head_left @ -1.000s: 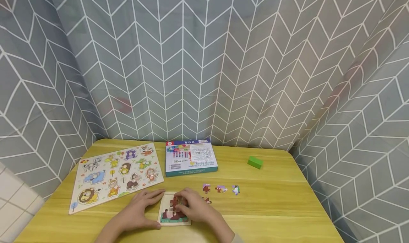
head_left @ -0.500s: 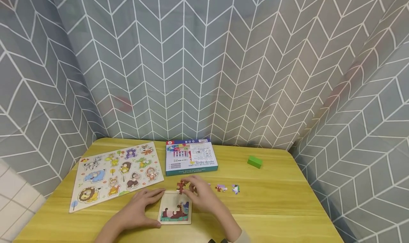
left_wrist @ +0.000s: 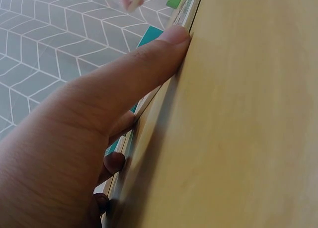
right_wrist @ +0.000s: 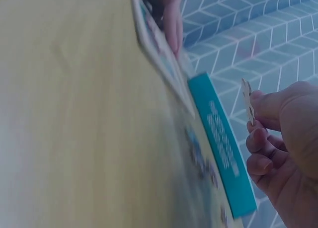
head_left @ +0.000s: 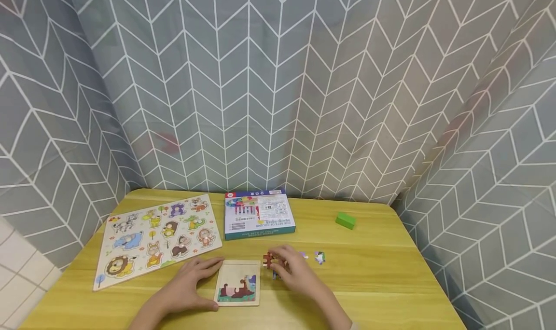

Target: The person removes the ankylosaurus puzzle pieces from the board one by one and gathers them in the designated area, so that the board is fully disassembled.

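My right hand (head_left: 295, 272) pinches a reddish-brown puzzle piece (head_left: 268, 260) between thumb and fingers, just right of the square wooden puzzle tray (head_left: 234, 268). In the right wrist view the puzzle piece (right_wrist: 248, 101) shows edge-on, raised off the table. Assembled pieces (head_left: 238, 290) with a brown animal picture fill the tray's lower part, while its upper left is bare wood. My left hand (head_left: 191, 281) rests along the tray's left side, thumb at the near corner and fingertips at the far one. Its thumb (left_wrist: 149, 59) lies straight in the left wrist view.
Loose puzzle pieces (head_left: 320, 257) lie right of the right hand, partly hidden by it. A white animal puzzle board (head_left: 162, 267) lies at the left. Behind the tray lies a flat box (head_left: 260, 233) with teal sides; a green block (head_left: 345, 220) sits at the back right.
My right hand first takes the brown piece out of the tray, lifts it over the far edge, then carries it right and turns it. The left hand stays put.
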A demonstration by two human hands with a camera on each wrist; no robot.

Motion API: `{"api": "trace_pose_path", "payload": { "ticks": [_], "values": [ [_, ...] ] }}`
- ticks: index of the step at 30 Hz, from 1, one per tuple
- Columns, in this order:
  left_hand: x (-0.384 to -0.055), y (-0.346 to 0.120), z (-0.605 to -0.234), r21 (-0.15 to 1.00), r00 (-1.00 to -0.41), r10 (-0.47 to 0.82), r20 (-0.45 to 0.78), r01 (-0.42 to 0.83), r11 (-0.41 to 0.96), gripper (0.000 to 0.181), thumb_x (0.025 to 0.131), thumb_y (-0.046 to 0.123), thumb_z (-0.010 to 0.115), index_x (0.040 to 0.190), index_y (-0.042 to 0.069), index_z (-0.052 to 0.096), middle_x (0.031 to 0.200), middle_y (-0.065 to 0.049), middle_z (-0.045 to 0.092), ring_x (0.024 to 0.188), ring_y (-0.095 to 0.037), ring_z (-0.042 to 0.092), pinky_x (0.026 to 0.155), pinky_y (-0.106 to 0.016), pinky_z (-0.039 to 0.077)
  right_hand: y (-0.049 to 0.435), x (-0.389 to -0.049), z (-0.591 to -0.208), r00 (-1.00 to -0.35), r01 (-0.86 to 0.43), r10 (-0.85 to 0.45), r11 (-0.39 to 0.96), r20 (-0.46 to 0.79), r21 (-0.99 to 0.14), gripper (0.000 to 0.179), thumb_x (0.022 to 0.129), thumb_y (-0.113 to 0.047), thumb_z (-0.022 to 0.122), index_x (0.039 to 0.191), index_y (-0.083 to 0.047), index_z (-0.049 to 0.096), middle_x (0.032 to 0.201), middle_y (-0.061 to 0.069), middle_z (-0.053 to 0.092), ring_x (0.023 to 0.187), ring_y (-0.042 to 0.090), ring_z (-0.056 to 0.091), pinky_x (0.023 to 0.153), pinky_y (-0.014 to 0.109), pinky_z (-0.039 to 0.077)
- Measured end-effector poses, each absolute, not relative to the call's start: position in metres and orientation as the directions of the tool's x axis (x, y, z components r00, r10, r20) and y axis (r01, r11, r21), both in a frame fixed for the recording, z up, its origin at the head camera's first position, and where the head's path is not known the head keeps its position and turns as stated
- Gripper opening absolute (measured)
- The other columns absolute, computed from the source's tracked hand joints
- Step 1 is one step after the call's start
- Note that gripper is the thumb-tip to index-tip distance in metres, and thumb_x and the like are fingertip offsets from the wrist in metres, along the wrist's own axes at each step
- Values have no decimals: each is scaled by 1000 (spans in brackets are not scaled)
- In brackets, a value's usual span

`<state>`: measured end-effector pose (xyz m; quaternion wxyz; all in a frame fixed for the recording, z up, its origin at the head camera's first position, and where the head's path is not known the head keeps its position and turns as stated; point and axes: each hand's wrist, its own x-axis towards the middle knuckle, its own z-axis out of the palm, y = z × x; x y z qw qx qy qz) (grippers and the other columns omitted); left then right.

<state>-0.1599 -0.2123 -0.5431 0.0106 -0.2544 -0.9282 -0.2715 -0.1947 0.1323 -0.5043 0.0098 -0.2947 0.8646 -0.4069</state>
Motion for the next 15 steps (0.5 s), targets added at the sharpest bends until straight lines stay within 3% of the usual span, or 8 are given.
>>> {"api": "trace_pose_path", "payload": {
  "ticks": [6, 10, 15],
  "values": [
    [-160, -212, -542, 488, -867, 468, 173, 488, 724, 107, 72, 79, 80, 157, 19, 55, 162, 2, 52, 114, -8, 43, 97, -49, 45, 164, -189, -512, -857, -465, -473, 542, 202, -700, 38, 106, -16, 66, 142, -4, 65, 123, 3, 66, 91, 4, 55, 78, 23, 53],
    [-160, -212, -544, 480, -864, 472, 175, 493, 725, 107, 72, 79, 80, 157, 18, 55, 162, 2, 52, 115, -8, 44, 98, -48, 46, 184, -182, -516, -865, -469, -447, 558, 227, -684, 38, 104, -13, 67, 140, -1, 64, 123, 4, 66, 92, 4, 55, 78, 23, 53],
    [-159, -212, -543, 490, -873, 462, 157, 475, 731, 108, 71, 81, 79, 157, 19, 55, 162, 3, 51, 112, -5, 41, 96, -45, 45, 202, -179, -518, -887, -436, -406, 581, 219, -687, 39, 102, -12, 69, 140, -3, 66, 113, -2, 62, 86, 3, 52, 74, 22, 51]
  ]
}}
